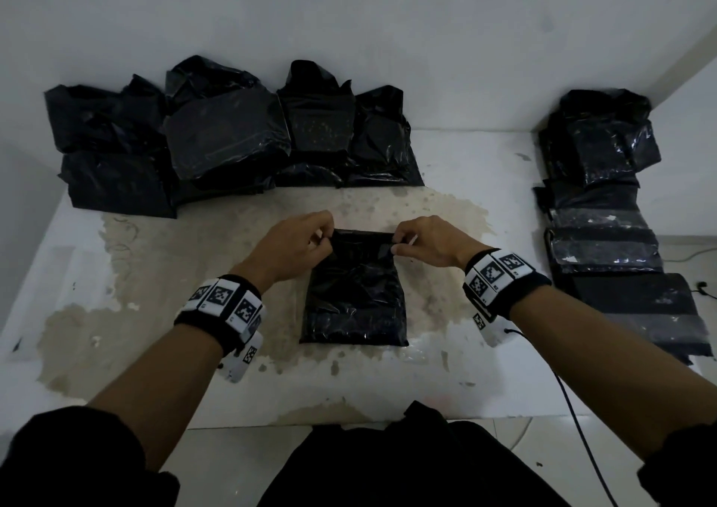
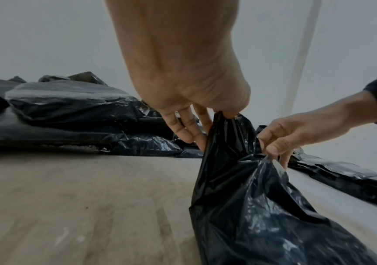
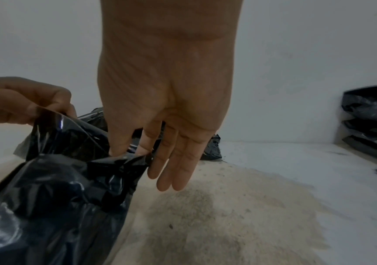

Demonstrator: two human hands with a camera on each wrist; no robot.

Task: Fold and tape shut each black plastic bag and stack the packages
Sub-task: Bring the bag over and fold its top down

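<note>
While both hands [image 1: 359,241] pinch the black bag's [image 1: 354,301] top edge, bare tabletop [image 1: 465,312] surrounds it.

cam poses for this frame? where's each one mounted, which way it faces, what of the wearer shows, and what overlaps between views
Head: on the head, facing forward and down at the table; both forearms, left hand and right hand pinch the black bag top.
Left wrist: looks along the left hand toward the far wall; the right hand enters from the right.
Right wrist: looks along the right hand; the left hand enters from the left.
Shared: all three show the black bag and both hands.
</note>
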